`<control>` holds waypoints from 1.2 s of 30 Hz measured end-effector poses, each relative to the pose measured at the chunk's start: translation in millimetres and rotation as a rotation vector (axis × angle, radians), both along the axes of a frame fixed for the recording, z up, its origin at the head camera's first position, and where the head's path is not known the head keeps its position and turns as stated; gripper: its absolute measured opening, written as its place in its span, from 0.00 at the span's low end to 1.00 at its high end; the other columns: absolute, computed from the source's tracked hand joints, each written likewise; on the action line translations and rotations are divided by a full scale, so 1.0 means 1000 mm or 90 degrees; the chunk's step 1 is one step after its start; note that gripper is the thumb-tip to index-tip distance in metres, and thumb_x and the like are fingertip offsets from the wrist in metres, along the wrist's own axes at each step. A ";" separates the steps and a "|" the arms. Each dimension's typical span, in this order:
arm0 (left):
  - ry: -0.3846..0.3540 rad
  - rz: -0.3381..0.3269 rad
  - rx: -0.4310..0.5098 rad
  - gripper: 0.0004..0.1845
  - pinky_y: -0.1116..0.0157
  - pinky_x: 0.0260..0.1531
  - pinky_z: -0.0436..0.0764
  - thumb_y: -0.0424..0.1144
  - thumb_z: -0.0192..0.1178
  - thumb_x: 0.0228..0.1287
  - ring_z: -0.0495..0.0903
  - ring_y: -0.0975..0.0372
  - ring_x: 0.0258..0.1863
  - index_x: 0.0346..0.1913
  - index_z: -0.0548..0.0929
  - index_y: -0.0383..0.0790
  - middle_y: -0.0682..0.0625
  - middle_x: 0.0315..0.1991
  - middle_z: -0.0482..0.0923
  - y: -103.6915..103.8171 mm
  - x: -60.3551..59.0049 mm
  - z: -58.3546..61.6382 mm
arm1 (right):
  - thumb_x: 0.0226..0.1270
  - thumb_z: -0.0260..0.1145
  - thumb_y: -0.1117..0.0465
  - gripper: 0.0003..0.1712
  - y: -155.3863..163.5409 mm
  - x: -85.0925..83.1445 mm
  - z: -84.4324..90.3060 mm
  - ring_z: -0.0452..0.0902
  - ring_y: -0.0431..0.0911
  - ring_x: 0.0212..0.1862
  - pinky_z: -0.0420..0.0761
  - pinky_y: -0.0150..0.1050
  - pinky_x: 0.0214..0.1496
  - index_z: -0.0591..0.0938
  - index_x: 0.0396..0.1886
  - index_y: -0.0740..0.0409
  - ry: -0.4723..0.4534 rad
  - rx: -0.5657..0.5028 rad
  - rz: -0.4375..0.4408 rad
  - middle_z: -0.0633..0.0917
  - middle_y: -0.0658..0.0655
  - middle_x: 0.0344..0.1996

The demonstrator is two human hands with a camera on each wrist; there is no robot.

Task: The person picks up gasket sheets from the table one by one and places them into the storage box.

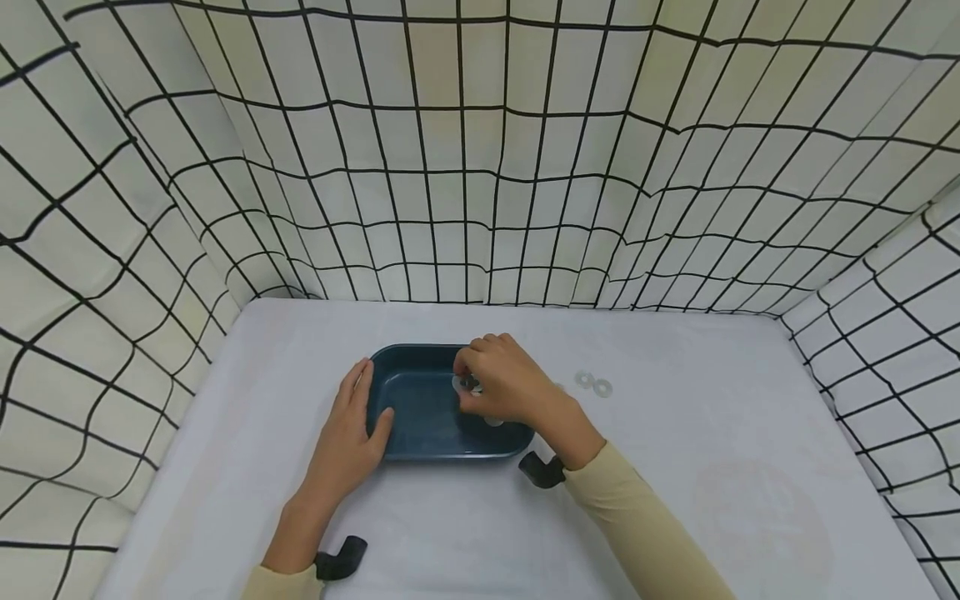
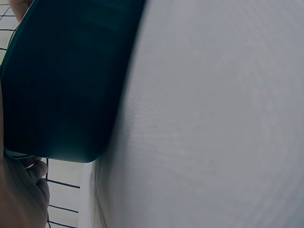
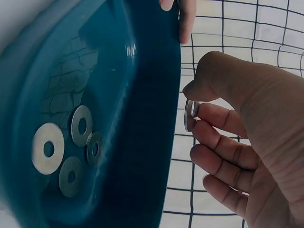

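A: The washer [image 3: 191, 114] is pinched edge-on between the thumb and forefinger of your right hand [image 1: 501, 379]; the head view puts it over the dark blue tray [image 1: 405, 446], inside the rim and toward the tray's right half.

B: So where does the tray floor lie from that hand?

A: Straight below it. The tray's long axis runs left to right across your front, and your right hand hangs over its right part, fingers curled, knuckles up, the wrist reaching in across the near right corner. Four washers in the tray [image 3: 71, 147] already lie flat on the floor, close together, two of them overlapping.

B: And the other hand?

A: Your left hand [image 1: 352, 437] rests against the tray's left end wall, fingers fairly straight along the outside, thumb hooked over the rim. It is nearer the tray wall, but your right hand is the one above the hollow.

B: Anything else on the table [image 1: 675, 500]?

A: Two loose washers [image 1: 592, 383] lie just beside each other, right of the tray, near your right wrist.
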State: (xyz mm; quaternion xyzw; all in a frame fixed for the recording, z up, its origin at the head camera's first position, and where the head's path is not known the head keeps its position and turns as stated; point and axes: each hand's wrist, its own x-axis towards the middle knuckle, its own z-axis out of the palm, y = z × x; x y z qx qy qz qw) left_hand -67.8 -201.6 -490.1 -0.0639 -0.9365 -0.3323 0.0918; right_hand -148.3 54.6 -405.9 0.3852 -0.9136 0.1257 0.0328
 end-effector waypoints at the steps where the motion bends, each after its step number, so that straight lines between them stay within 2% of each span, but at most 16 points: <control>1: 0.000 0.000 0.001 0.41 0.35 0.77 0.64 0.38 0.58 0.78 0.55 0.41 0.84 0.85 0.51 0.34 0.38 0.86 0.50 0.000 0.000 0.000 | 0.66 0.72 0.55 0.10 -0.002 -0.001 0.001 0.81 0.45 0.44 0.79 0.43 0.52 0.88 0.44 0.51 0.002 0.001 0.004 0.88 0.48 0.39; 10: -0.007 0.000 0.004 0.41 0.35 0.77 0.64 0.39 0.57 0.78 0.55 0.41 0.84 0.86 0.50 0.36 0.38 0.86 0.50 -0.002 0.000 -0.001 | 0.68 0.72 0.54 0.11 -0.017 -0.009 0.008 0.82 0.46 0.46 0.80 0.44 0.55 0.89 0.46 0.52 -0.018 0.034 0.021 0.88 0.50 0.41; 15: -0.006 -0.006 0.013 0.41 0.35 0.77 0.64 0.38 0.58 0.78 0.56 0.40 0.84 0.85 0.51 0.35 0.38 0.85 0.50 0.000 0.000 0.001 | 0.71 0.74 0.49 0.19 -0.020 -0.013 0.011 0.84 0.49 0.54 0.81 0.48 0.63 0.87 0.55 0.52 -0.032 0.025 0.021 0.89 0.51 0.49; 18: -0.009 -0.006 0.013 0.41 0.34 0.77 0.64 0.38 0.58 0.78 0.56 0.40 0.84 0.85 0.52 0.35 0.37 0.86 0.50 0.002 0.000 0.002 | 0.71 0.74 0.49 0.22 -0.015 -0.013 0.010 0.84 0.49 0.58 0.80 0.50 0.66 0.86 0.59 0.53 -0.039 -0.003 0.015 0.88 0.52 0.53; 25: -0.014 0.010 0.007 0.41 0.35 0.77 0.63 0.38 0.58 0.77 0.55 0.41 0.84 0.86 0.51 0.36 0.39 0.86 0.50 0.001 0.000 0.001 | 0.73 0.73 0.51 0.18 0.003 -0.011 0.004 0.84 0.48 0.56 0.81 0.50 0.66 0.87 0.57 0.53 -0.038 -0.034 -0.014 0.88 0.52 0.51; 36: -0.011 0.006 0.009 0.41 0.35 0.78 0.63 0.38 0.57 0.77 0.55 0.41 0.84 0.85 0.52 0.35 0.38 0.86 0.50 0.002 -0.001 0.000 | 0.72 0.73 0.52 0.19 0.035 -0.005 0.000 0.83 0.50 0.59 0.80 0.52 0.68 0.87 0.58 0.54 -0.068 -0.067 -0.089 0.87 0.54 0.55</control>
